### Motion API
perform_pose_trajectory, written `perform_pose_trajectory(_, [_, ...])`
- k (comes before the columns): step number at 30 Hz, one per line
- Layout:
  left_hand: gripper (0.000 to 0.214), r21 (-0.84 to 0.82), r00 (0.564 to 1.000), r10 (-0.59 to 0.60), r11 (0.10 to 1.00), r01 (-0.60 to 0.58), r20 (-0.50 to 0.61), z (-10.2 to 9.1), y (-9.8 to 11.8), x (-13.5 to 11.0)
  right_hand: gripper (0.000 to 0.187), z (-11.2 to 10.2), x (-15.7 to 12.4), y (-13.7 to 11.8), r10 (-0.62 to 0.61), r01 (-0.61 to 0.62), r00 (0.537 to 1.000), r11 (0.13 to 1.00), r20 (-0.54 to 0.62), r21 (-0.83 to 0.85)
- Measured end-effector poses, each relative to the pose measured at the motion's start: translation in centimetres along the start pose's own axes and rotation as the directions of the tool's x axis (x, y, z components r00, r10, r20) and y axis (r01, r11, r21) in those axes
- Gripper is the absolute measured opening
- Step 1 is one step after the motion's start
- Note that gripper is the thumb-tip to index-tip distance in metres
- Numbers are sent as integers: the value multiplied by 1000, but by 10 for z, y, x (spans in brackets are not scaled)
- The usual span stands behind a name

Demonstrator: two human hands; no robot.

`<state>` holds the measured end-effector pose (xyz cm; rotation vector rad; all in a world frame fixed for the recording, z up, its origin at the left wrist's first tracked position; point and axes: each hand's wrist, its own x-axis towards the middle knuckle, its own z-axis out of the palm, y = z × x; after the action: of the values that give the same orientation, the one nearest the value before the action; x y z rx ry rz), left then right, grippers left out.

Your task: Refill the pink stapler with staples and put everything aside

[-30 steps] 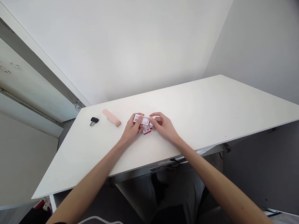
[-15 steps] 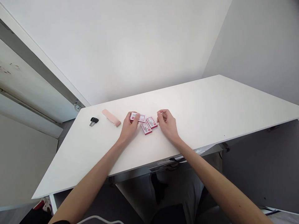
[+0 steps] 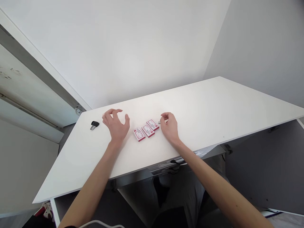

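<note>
The left hand (image 3: 116,126) hovers or rests with thumb and fingers spread wide apart, gripping nothing visible; what lies beneath its palm is hidden. The right hand (image 3: 169,126) has its thumb and curled fingers together, seemingly pinched on a small grey piece (image 3: 159,122) poking out to their left.

Between the hands, in a slanting row, lie three red-and-white boxes: the left box (image 3: 139,134) just right of the left hand, the middle box (image 3: 148,130) close beside it, and the right box (image 3: 152,124) just left of the grey piece. Beyond the left hand's outer side sits a black-and-silver item (image 3: 94,125) on the white desk (image 3: 213,104).

An inward sweep of the left wrist could knock the row askew. The grey piece, showing only its tip, might slip if the pinch loosens, or catch the right box if that hand drifts left.
</note>
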<state>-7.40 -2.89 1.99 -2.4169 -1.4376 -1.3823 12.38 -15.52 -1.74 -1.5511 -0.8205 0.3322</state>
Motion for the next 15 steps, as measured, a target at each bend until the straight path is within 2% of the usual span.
perform_pose_trajectory(3, [55, 105, 996, -80, 992, 74, 48, 3, -19, 1, 19, 0, 0, 3, -17, 18, 1000, 999, 21, -32])
perform_pose_trajectory(6, [71, 125, 986, -133, 985, 120, 103, 7, -34, -1, 22, 1, 0, 6, -44, 47, 999, 994, 29, -94])
perform_pose_trajectory(11, [69, 35, 952, -277, 961, 275, 127, 7, -42, 2, 26, 2, -4, 11, -77, 98, 993, 957, 88, -273])
perform_pose_trajectory(15, [61, -2, 926, -349, 936, 353, 145, 4, -42, 6, 30, 3, -8, 13, -104, 135, 990, 883, 93, -450])
